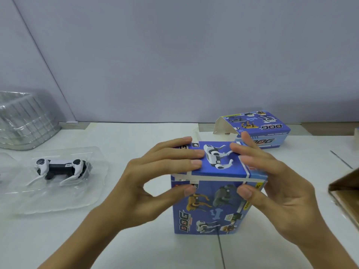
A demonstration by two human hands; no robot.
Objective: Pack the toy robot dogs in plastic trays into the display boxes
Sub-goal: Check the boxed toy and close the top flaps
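A blue display box [211, 208] stands upright on the table in the middle. Its top flap [219, 167] is folded down, with a thin gap showing along the front edge. My left hand [155, 181] lays its fingers flat on the flap's left side, and its thumb pinches against the front panel. My right hand [275, 183] does the same on the right side. To the left, a white and black toy robot dog [62, 167] lies in a clear plastic tray [58, 199]. A second display box [258, 129] lies at the back right with its end flap open.
A stack of clear plastic trays [25, 121] stands at the far left against the wall. A brown cardboard carton [345, 193] juts in at the right edge. A white table [136, 239] spreads under everything, and a plain wall rises behind it.
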